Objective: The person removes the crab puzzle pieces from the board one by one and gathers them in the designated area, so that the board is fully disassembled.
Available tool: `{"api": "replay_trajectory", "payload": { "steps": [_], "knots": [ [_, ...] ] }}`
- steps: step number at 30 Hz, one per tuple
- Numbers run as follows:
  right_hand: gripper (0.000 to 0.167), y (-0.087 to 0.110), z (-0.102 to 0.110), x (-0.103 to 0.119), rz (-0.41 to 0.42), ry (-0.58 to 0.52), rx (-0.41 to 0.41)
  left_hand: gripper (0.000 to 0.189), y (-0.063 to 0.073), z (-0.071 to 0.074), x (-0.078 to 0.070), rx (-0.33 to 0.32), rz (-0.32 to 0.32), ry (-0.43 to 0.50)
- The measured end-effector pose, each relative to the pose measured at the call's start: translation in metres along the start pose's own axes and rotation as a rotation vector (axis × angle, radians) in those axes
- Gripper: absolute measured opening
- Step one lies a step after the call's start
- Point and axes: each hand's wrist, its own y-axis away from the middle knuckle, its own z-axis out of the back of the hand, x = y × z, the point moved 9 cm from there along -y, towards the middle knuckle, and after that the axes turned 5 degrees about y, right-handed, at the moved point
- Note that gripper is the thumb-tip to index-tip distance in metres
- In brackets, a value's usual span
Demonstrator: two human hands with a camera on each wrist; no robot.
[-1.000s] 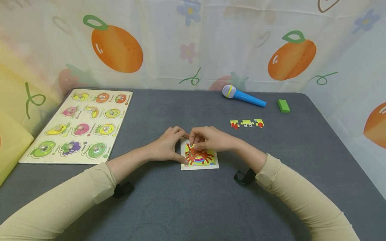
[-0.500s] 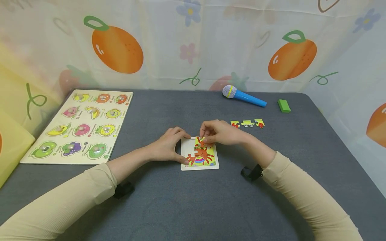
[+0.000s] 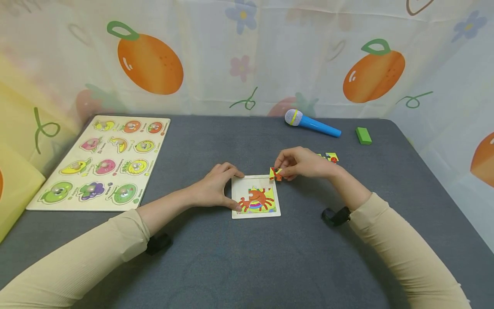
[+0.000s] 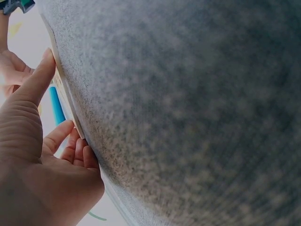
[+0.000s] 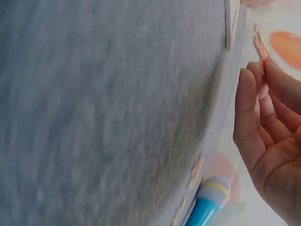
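Note:
A small crab jigsaw board [image 3: 238,184] lies mid-table. Its lower rows show the red crab, while the bare wooden base shows at the upper left and along the top. My left hand [image 3: 211,187] holds the board's left side, thumb near the lower left and fingers at the far corner. In the left wrist view, the same hand [image 4: 51,169] spans the board's edge. Just above the board's upper right corner, my right hand [image 3: 302,162] pinches a red-and-yellow puzzle piece [image 3: 275,174]. That puzzle piece [image 5: 260,44] is edge-on between thumb and finger in the right wrist view.
Loose puzzle pieces [image 3: 332,157] lie behind the right hand, partly hidden by it. A blue toy microphone [image 3: 314,124] and a green block [image 3: 363,136] are at the back right. A fruit peg puzzle [image 3: 102,161] occupies the left side.
My right hand has lifted the puzzle piece off the board's upper part and moved right and back with it. My left hand has stayed on the board.

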Motion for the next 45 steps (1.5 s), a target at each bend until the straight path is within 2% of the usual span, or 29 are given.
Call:
{"api": "replay_trajectory", "payload": {
  "steps": [9,15,22,31,45],
  "knots": [
    [0.018,0.017,0.019,-0.022,-0.045,0.019,0.023,0.081,-0.001,0.0,-0.001,-0.003,-0.008,0.002],
    [0.021,0.026,0.025,-0.04,-0.088,0.011,0.06,0.081,-0.001,-0.001,-0.001,-0.01,-0.014,-0.005],
    [0.023,0.033,0.031,-0.052,-0.106,0.006,0.06,0.081,-0.001,-0.001,-0.002,-0.013,-0.017,-0.007],
    [0.025,0.036,0.036,-0.057,-0.146,0.029,0.039,0.081,-0.002,0.0,-0.002,-0.009,-0.004,-0.001],
    [0.02,0.035,0.039,-0.057,-0.175,0.142,-0.025,0.081,0.001,0.0,-0.002,-0.014,-0.002,-0.004]
  ]
}}
